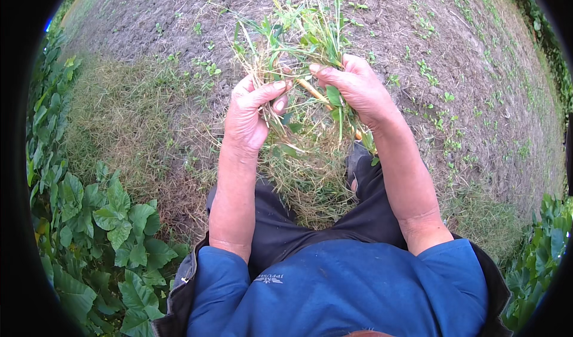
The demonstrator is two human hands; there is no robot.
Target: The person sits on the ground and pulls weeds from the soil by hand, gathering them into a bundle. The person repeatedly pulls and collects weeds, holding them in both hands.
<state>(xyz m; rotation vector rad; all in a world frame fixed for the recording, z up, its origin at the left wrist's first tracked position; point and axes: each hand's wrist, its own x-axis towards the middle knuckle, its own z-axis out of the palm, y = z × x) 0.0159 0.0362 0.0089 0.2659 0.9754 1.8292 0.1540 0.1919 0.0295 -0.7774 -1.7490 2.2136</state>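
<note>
My left hand (253,108) grips a bunch of dry and green grass stems (268,68), thumb and fingers closed round them. Close beside it, my right hand (353,86) is closed on a greener bunch of grass and leafy weeds (320,37). The two bunches touch and tangle between the hands. An orange-yellow stick-like piece (313,93) shows slantwise between my hands; whether a hand holds it is hidden. Below the hands, a heap of loose cut grass (313,184) lies on the ground between my legs.
Bare soil with small seedlings (429,68) stretches ahead and to the right. Matted, partly dry grass (130,113) covers the ground at left. Broad-leaved green plants (134,220) stand at lower left, and more foliage (537,256) is at lower right.
</note>
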